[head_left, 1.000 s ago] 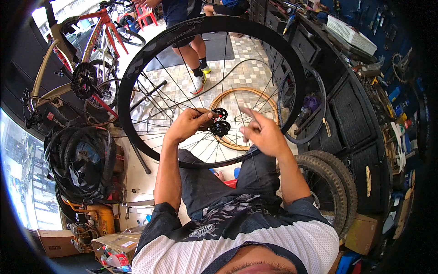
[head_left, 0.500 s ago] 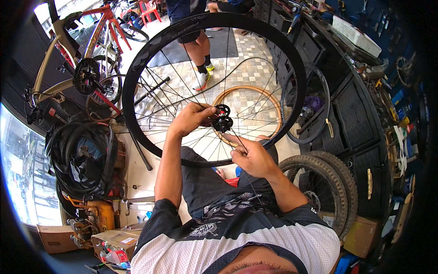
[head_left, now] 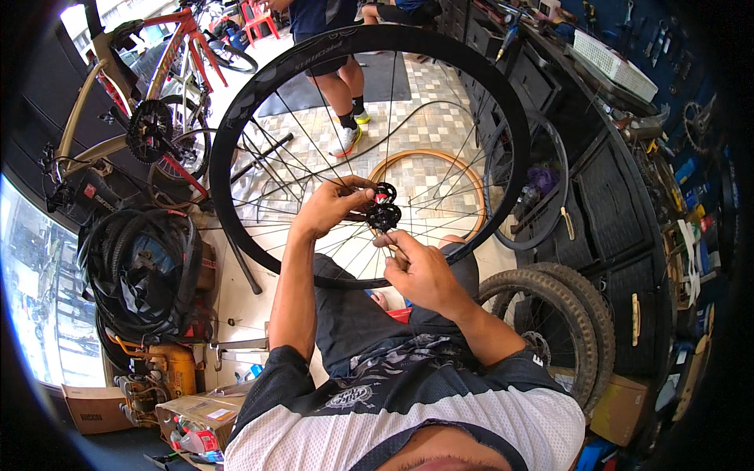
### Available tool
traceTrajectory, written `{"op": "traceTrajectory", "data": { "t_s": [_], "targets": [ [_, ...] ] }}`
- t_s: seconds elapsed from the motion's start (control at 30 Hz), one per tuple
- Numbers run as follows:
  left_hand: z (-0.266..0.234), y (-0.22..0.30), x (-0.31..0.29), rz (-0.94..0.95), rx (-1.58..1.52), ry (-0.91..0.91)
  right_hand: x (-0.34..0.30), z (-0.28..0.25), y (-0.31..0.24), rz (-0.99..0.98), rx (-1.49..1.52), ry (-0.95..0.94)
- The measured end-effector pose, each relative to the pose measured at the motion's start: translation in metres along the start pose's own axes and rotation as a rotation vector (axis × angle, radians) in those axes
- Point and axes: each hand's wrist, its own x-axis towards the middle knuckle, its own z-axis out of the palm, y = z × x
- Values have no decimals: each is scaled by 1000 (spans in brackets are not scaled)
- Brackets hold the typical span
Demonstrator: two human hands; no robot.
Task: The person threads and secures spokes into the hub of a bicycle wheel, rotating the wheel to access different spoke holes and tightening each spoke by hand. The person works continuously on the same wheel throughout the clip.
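Observation:
A bicycle wheel with a deep black rim (head_left: 512,118) stands tilted in front of me, its lower edge over my lap. Thin dark spokes run across it, and its black hub (head_left: 383,217) with a red band sits near the middle. From the left my left hand (head_left: 328,206) is closed on the hub, thumb on top near the far flange. Just below the near flange, the fingertips of my right hand (head_left: 420,271) are pinched on a thin spoke, mostly hidden by the fingers.
A tan tyre (head_left: 481,192) lies on the tiled floor beyond the wheel. Bike frames (head_left: 149,133) and coiled black tyres (head_left: 141,267) stand left. Knobby tyres (head_left: 581,306) and black drawers (head_left: 605,188) are at right. A person (head_left: 338,78) stands ahead.
My right hand has moved up and left to the hub's near flange, its extended finger now drawn into a pinch. The spoke hanging toward my lap no longer shows. The wheel has shifted slightly.

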Motion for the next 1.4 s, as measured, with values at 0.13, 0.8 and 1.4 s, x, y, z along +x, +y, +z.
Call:
{"op": "traceTrajectory", "data": {
  "t_s": [0.13, 0.8, 1.4],
  "targets": [
    [1, 4, -4, -68, 45, 6, 24, 22, 28, -182, -121, 127],
    [7, 1, 3, -87, -76, 58, -11, -13, 24, -508, -248, -73],
    [13, 0, -20, -32, -77, 69, 121, -11, 47, -216, -73, 151]
  ]
}}
